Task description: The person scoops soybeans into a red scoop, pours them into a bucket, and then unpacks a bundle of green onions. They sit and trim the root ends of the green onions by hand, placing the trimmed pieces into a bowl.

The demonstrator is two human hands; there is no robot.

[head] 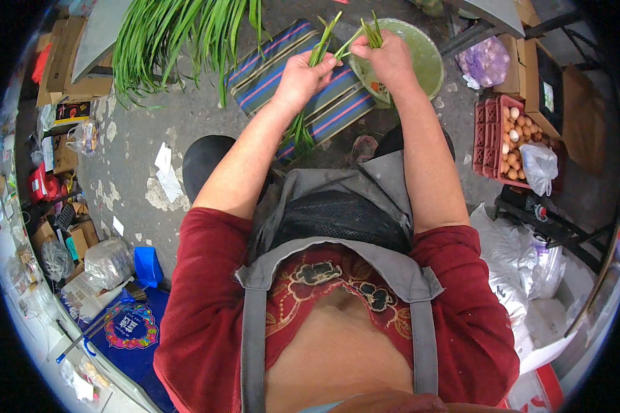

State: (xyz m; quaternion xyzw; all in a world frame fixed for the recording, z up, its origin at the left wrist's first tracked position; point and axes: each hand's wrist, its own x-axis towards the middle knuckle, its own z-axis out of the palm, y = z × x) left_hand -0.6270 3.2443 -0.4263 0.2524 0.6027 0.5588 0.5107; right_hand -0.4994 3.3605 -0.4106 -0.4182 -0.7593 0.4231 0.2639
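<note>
Both hands are raised over a striped cloth (284, 72) at the top middle. My left hand (310, 77) is closed on a small bunch of green leafy stalks (326, 44); their stem ends point up and leaves hang below the wrist (300, 131). In my right hand (387, 57) are several short green stalk pieces (373, 35), pinched between thumb and fingers above the edge of a round greenish tub (423, 57). A pale stalk spans the gap between the hands. A large bundle of long green leaves (181, 46) hangs over a grey tabletop edge (95, 38) at the upper left.
A red plastic crate (488, 142) of eggs (514, 137) stands at the right, with a purple bag (485, 61) above it. White sacks (501, 258) lie lower right. Cardboard boxes (67, 57) and a blue dustpan (148, 266) are at the left. White paper (168, 173) lies on the floor.
</note>
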